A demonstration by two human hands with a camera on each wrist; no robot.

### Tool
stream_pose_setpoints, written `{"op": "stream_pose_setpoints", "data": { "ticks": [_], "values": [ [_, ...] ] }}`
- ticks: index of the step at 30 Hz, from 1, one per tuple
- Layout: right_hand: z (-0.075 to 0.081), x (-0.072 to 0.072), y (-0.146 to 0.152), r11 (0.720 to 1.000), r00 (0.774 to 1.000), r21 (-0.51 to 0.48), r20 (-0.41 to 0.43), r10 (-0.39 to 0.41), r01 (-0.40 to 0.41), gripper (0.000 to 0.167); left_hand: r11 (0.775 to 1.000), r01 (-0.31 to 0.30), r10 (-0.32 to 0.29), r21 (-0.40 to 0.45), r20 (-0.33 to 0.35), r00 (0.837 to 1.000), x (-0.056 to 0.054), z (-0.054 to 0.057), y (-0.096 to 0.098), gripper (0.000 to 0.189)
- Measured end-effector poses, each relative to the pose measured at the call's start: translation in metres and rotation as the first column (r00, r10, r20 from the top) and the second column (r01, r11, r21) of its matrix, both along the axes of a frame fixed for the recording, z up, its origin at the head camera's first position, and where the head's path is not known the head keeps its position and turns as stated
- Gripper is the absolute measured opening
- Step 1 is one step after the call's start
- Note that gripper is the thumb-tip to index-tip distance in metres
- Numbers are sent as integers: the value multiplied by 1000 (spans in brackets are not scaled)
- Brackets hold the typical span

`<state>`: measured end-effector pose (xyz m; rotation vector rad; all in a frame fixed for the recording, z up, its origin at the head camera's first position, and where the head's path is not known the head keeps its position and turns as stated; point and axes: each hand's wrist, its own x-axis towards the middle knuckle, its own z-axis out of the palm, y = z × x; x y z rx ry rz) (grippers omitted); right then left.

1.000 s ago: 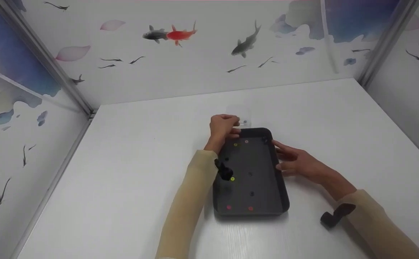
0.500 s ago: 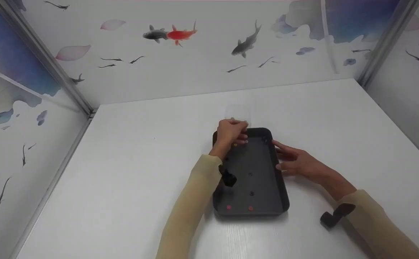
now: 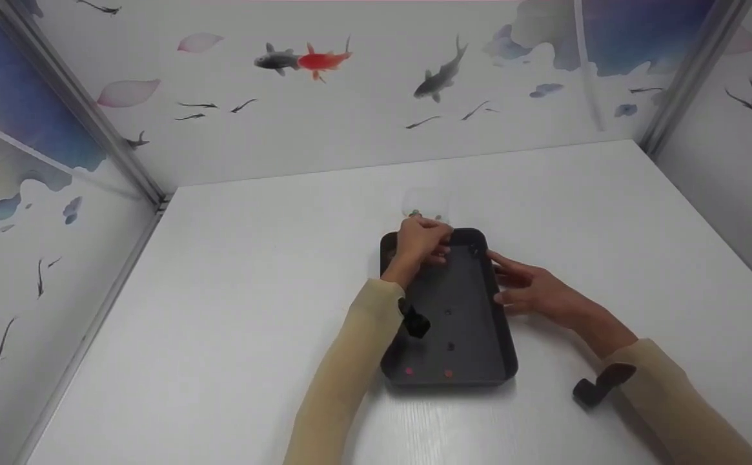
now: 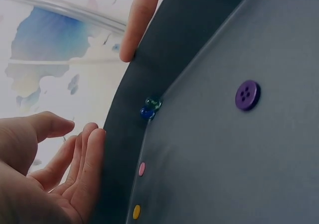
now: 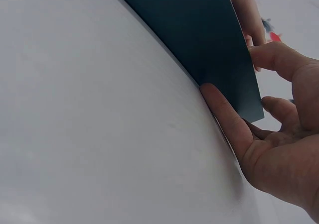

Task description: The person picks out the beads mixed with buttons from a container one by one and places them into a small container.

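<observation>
My left hand (image 3: 422, 239) hovers at the far rim of a black tray (image 3: 505, 336). In the left wrist view its fingers reach out loosely, thumb tip a little apart from the index finger, and nothing shows held. A clear container (image 3: 417, 199) with small beads lies just beyond, partly behind that hand. My right hand (image 3: 537, 290) rests fairly straight fingers against the tray's right wall, one fingertip at the rim. In the tray's far right corner sit a green marble (image 4: 154, 103) and a blue marble (image 4: 147, 113).
Buttons lie spread over the tray floor: a purple button (image 4: 246, 95), a pink button (image 4: 142, 169), a yellow button (image 4: 136, 212) and red buttons (image 3: 448, 373) near the front end. White table (image 3: 240, 310) surrounds the tray, with printed panels (image 3: 350, 129) behind.
My left hand has shifted from beside the clear container rightward and slightly nearer, to the tray's far rim, covering the far buttons in the head view. The right hand and tray hold their place.
</observation>
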<state>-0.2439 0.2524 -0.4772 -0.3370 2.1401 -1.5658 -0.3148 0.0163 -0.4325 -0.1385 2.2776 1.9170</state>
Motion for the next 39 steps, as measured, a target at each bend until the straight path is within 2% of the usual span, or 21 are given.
{"op": "stream_pose_setpoints", "data": {
  "ticks": [7, 25, 39],
  "values": [
    [-1, -1, 1, 1000, 1000, 4, -8, 4, -4, 87, 999, -6, 9, -45, 60, 998, 0, -3, 8, 16],
    [-3, -2, 1, 1000, 1000, -4, 6, -6, 6, 88, 998, 0, 4, -56, 71, 997, 5, -17, 18, 16],
    [-1, -2, 0, 1000, 1000, -21, 19, 1, -1, 88, 999, 10, -5, -54, 96, 995, 5, -20, 27, 14]
  ]
}}
